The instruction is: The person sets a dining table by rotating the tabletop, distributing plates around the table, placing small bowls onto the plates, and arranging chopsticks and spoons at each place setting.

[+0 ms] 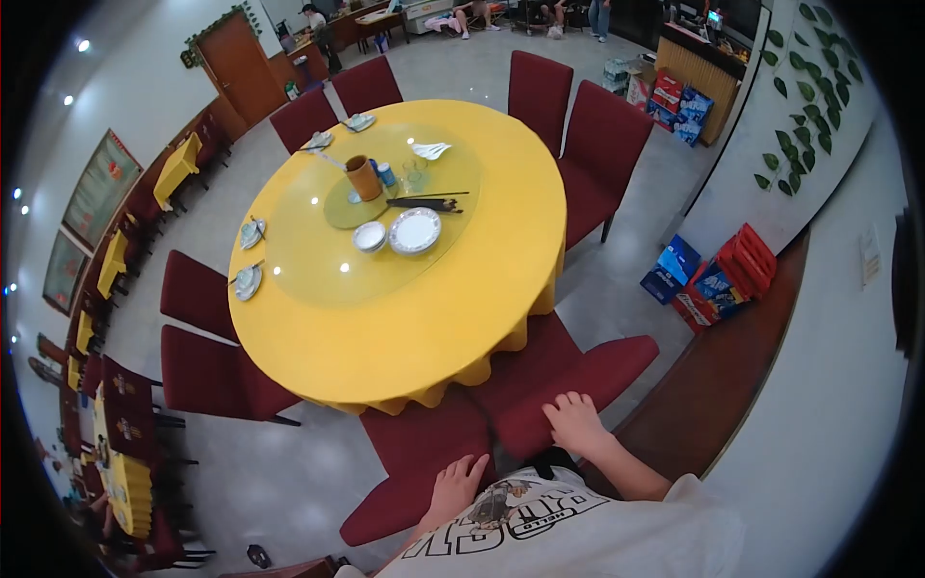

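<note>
My left hand [456,485] rests on the back of a dark red chair [385,506], its fingers apart. On the back of the neighbouring red chair [609,374] lies my right hand [574,421], fingers spread and slightly bent. Both chairs stand at the near side of a round table with a yellow cloth [405,332]. A glass turntable on it carries a stack of plates [414,231], small bowls [369,236], dark chopsticks [424,204], a brown wooden container [363,178] and glasses [415,170].
More red chairs [207,371] surround the table, with place settings [248,280] along its left edge. Red and blue boxes [718,284] stand by the right wall. Other yellow-covered tables [131,493] line the left side. People [321,37] are in the background.
</note>
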`<state>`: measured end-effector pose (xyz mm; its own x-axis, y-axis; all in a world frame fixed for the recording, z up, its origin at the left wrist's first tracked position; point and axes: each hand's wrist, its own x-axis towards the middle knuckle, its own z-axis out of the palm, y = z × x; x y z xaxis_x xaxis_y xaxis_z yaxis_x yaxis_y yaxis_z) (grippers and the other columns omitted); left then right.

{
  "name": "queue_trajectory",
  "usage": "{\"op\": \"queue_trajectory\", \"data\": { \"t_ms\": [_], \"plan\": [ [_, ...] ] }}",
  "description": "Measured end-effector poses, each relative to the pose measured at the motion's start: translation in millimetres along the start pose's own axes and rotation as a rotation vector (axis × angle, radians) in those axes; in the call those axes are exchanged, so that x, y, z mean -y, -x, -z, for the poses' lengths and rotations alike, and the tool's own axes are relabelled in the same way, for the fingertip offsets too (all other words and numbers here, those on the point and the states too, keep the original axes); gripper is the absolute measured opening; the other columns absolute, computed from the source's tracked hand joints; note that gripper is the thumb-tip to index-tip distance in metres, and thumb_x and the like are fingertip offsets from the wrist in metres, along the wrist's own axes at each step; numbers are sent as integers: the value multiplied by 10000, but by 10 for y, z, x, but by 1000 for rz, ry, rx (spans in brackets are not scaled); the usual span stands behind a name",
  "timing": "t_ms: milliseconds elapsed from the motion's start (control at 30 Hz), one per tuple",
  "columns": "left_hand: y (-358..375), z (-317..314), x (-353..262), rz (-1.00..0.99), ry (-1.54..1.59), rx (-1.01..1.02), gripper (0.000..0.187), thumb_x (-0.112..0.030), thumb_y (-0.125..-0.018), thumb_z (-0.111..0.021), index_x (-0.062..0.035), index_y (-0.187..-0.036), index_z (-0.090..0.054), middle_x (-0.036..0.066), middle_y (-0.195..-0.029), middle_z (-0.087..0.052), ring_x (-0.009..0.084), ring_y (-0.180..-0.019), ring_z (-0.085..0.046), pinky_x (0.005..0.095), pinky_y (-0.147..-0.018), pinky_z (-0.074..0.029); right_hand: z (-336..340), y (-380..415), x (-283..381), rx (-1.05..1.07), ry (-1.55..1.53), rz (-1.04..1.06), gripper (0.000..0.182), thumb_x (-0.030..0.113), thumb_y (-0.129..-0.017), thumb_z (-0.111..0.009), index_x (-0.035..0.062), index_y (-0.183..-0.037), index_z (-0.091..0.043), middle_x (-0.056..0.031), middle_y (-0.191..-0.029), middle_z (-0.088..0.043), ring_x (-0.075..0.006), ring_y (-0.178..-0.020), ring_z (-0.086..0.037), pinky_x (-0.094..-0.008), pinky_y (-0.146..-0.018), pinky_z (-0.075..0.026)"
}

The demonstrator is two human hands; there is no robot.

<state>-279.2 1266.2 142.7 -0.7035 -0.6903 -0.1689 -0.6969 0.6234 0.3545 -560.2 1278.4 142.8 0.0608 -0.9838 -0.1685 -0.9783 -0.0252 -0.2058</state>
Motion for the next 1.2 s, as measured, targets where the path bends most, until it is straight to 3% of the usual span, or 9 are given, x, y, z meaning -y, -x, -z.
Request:
{"op": "queue_trajectory", "data": {
  "t_ms": [33, 133, 233, 333, 500, 633, 767, 1000, 1200],
  "plan": [
    [-73, 2, -59, -14, -21, -6, 518, -230, -827, -495, -171, -1336, -416, 109, -1221, -496, 262, -1107, -507, 406, -885, -409, -15, 55, -129, 141, 10, -44, 471, 225, -643, -727, 127, -1078, -575, -73, -1112, -524, -282, -1101, -455, -532, -927, -328],
    [-197, -28, -129, -38, -41, 12, 487, -206, -836, -480, -168, -1319, -430, 93, -1191, -518, 246, -1083, -524, 397, -871, -417, -136, 102, -288, -88, 44, 141, 568, 244, -601, -761, 134, -1122, -565, -83, -1134, -522, -268, -1121, -452, -538, -939, -320],
    [-268, -60, -179, -6, -55, 45, 454, -205, -836, -478, -166, -1288, -455, 81, -1163, -536, 239, -1063, -541, 393, -858, -428, -167, 3, -226, -21, 45, 131, 623, 207, -546, -771, 132, -1127, -562, -89, -1075, -542, -277, -1078, -483, -511, -943, -332],
    [-295, -139, -174, 23, 75, 94, 414, -206, -844, -463, -152, -1254, -472, 82, -1153, -543, 251, -1054, -550, 400, -845, -438, -276, -80, -250, 58, 12, 164, 638, 203, -548, -768, 143, -1145, -550, -87, -1101, -542, -264, -1090, -486, -493, -980, -313],
    [-432, -433, -243, 177, 294, -29, 527, -196, -679, -704, -88, -1143, -478, 98, -1199, -519, 279, -1068, -539, 407, -870, -425, -256, -90, -229, 84, 55, 175, 671, 214, -559, -769, 151, -1185, -536, -65, -1129, -533, -243, -1116, -481, -466, -980, -316],
    [-513, -284, -397, 195, 297, -87, 660, -241, -662, -739, -98, -1235, -443, 97, -1225, -501, 265, -1145, -485, 415, -923, -391, -259, -69, -257, 130, 67, 179, 715, 252, -571, -775, 162, -1229, -508, -71, -1177, -521, -241, -1150, -465, -460, -995, -305],
    [-665, -288, -531, 121, 200, -120, 664, -250, -670, -739, -106, -1250, -452, 94, -1234, -496, 245, -1180, -458, 438, -944, -369, -158, -208, -394, 348, -82, 266, 744, 346, -635, -760, 150, -1290, -467, -100, -1306, -469, -254, -1239, -415, -473, -1031, -286],
    [-1171, -364, -990, 74, 211, -87, 550, -244, -705, -699, -106, -1205, -516, 104, -1211, -524, 270, -1153, -487, 423, -947, -377, -1, -362, -1130, 417, -242, 390, 661, 417, -686, -715, 78, -1224, -532, -121, -1243, -537, -272, -1175, -487, -398, -993, -372],
    [-2064, -589, -1706, 93, 193, 20, 547, -275, -767, -634, -126, -1272, -489, 124, -1267, -508, 282, -1178, -487, 434, -949, -403, 178, -521, -2261, 442, -327, 492, 547, 389, -756, -653, 42, -1170, -568, -145, -1194, -574, -290, -1135, -523, -393, -950, -417]
  ]
}}
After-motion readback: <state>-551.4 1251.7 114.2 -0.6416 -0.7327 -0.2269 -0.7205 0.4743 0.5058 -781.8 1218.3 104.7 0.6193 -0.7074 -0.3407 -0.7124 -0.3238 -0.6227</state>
